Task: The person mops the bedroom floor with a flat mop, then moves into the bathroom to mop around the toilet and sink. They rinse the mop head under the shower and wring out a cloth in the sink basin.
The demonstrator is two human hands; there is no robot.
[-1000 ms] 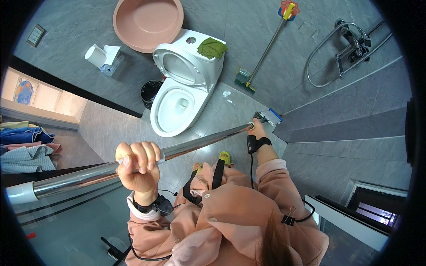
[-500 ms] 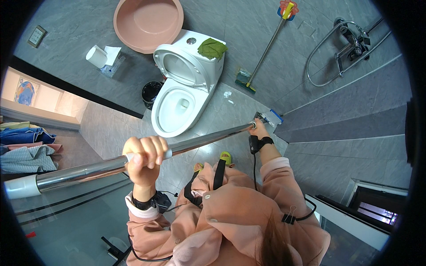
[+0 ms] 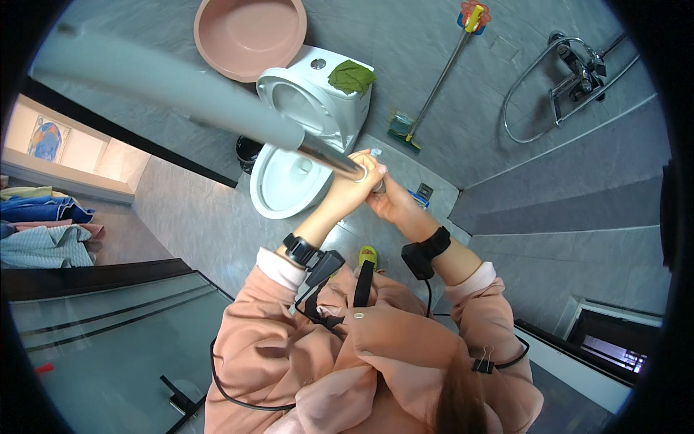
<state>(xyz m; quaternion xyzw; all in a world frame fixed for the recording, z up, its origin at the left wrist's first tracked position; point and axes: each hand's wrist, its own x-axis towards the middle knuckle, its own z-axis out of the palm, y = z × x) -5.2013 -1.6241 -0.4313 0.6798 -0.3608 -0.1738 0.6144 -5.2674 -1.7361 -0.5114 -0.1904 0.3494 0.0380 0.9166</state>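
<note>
Both hands now meet at the thin chrome end of the metal pole: the left hand has slid along from mid-pole and wraps it, the right hand closes just beside, arms raised. The pole has swung up, its fat end far left, over the open toilet.

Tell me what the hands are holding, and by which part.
Both the left hand and the right hand grip the long metal pole at its thin chrome end, close together, above the toilet.

Grey-tiled bathroom, white toilet
</note>
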